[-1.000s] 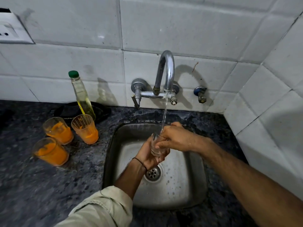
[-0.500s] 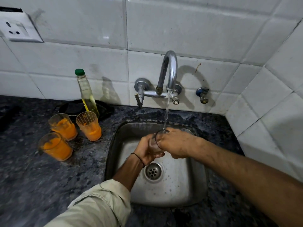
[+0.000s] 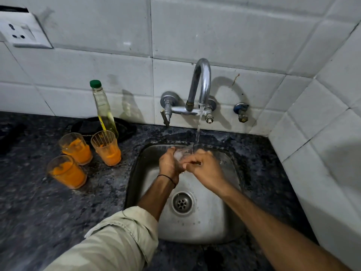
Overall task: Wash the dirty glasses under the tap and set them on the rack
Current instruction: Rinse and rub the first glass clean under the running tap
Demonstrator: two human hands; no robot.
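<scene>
Left hand and right hand both curl round the clear glass between them, held beneath the tap stream for rinsing

Dim, cool indoor light from the left: the curved chrome tap throws a soft shadow rightward across the white wall tiles. Tile lines bow at the edges; the beige sleeve is blurred.
</scene>
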